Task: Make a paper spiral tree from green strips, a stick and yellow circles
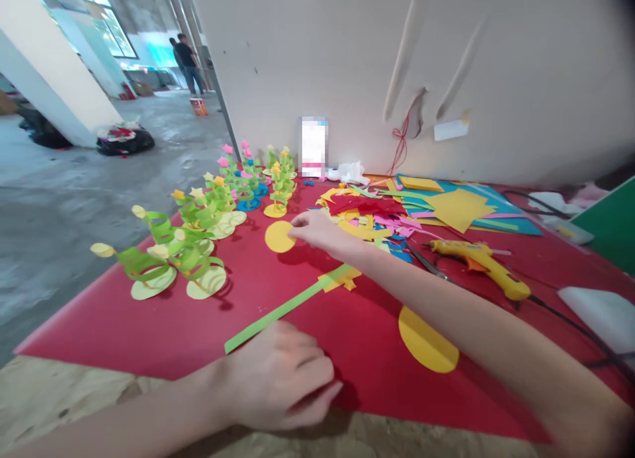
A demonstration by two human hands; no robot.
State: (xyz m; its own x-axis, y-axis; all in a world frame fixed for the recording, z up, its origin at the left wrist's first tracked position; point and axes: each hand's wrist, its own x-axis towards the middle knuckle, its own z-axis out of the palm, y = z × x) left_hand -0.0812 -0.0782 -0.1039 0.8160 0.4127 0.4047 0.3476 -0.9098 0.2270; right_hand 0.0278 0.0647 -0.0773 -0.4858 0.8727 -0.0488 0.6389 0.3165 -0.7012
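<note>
My right hand reaches forward over the red sheet and pinches the edge of a yellow paper disc. Near the front edge, my left hand is curled closed on the near end of a long green paper strip, which runs diagonally away under my right forearm. A second yellow disc lies partly under that forearm. Finished green spiral paper plants with yellow and pink tips stand in a row on the left.
A yellow glue gun with its black cord lies right of centre. Coloured paper scraps and yellow and blue sheets pile up against the wall. A green board is at far right. Two people stand far off.
</note>
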